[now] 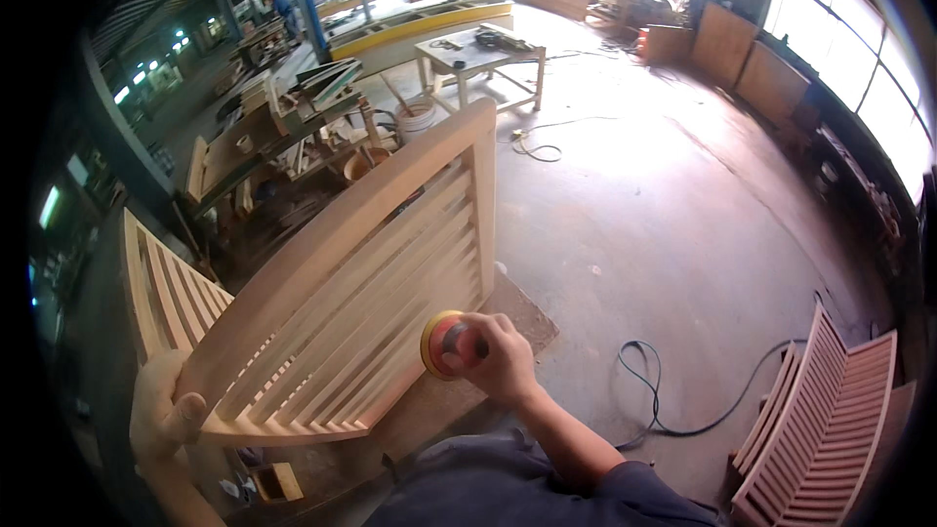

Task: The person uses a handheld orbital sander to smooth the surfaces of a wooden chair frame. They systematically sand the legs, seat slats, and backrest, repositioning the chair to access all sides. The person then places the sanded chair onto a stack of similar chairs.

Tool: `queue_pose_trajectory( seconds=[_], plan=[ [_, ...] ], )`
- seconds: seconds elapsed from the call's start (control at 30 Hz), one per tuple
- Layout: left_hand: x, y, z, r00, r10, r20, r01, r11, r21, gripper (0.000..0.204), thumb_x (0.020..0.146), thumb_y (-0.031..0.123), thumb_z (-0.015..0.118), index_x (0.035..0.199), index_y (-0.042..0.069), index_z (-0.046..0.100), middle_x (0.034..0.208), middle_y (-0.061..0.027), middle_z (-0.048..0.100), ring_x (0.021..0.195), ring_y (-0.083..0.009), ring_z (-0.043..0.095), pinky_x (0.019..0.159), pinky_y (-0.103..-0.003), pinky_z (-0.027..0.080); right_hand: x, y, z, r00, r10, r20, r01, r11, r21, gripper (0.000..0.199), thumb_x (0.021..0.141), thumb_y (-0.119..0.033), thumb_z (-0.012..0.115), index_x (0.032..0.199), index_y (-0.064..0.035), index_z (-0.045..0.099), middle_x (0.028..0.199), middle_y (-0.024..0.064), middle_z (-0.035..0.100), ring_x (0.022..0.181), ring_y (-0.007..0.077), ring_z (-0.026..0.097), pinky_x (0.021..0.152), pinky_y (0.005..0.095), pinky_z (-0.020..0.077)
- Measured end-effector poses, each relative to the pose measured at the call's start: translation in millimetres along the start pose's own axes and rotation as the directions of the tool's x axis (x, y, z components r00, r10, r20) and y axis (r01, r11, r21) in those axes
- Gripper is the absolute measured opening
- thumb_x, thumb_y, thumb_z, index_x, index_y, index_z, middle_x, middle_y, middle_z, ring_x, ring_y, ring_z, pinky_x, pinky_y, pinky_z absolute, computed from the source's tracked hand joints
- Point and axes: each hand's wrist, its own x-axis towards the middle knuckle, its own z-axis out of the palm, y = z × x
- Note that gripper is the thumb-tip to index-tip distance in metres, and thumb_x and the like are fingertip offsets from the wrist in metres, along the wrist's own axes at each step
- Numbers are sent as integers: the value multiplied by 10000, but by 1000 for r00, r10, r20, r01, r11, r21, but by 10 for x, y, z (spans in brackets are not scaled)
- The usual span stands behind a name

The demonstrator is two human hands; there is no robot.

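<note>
my left hand [168, 400] is clamped around the near left corner of a pale slatted wooden frame [337, 220], thumb bent over the edge. the frame stands tilted in front of me, running from near left to far right. my right hand [500, 356] is wrapped around a round red and black sander [459, 344], just right of the frame's lower slats. its yellow pad [430, 344] faces the slats; i cannot tell whether it touches them. a brown board [527, 314] shows beneath, on the right.

another slatted piece [148, 278] stands farther left, partly behind the frame. on the near right, a green hose [656, 400] loops over the floor [634, 234] toward a slatted bench [825, 420]. far off, tools lie on a pale table [444, 54], with a white bucket [417, 119] to its left.
</note>
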Motion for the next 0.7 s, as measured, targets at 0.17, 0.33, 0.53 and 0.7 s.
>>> queue_pose_trajectory(
  seconds=[0.17, 0.33, 0.53, 0.7],
  plan=[
    [84, 389, 199, 961, -250, -117, 264, 956, 127, 1058, 864, 961, 445, 1032, -66, 632, 859, -200, 628, 811, -328, 635, 750, -434, 489, 567, 596, -327, 996, 54, 74, -56, 998, 38, 565, 751, -315, 929, 1245, -166, 700, 1100, 124, 714, 953, 343, 732, 803, 433, 599],
    [374, 658, 500, 934, -266, -239, 335, 884, 326, 1015, 880, 949, 414, 1020, -37, 604, 854, -248, 586, 827, -434, 620, 735, -473, 470, 841, 1043, -547, 962, 130, 242, -140, 990, 25, 613, 737, -319, 935, 1272, -140, 695, 1150, 135, 714, 1024, 345, 722, 886, 434, 597],
    [522, 772, 698, 883, -292, -367, 432, 810, 397, 1057, 784, 1029, 408, 884, -12, 561, 783, -212, 541, 777, -410, 613, 685, -470, 458, 886, 1306, -680, 931, 100, 352, -126, 991, 50, 620, 756, -361, 924, 1293, -154, 693, 1141, 136, 703, 1009, 341, 722, 867, 441, 593],
    [507, 692, 706, 871, -319, -374, 457, 804, 380, 1070, 751, 1059, 413, 850, -2, 521, 737, -161, 482, 703, -329, 569, 635, -428, 440, 828, 1457, -699, 886, 147, 439, -176, 984, 26, 599, 777, -394, 907, 1298, -191, 694, 1120, 123, 691, 990, 338, 721, 849, 445, 589]
  ],
)
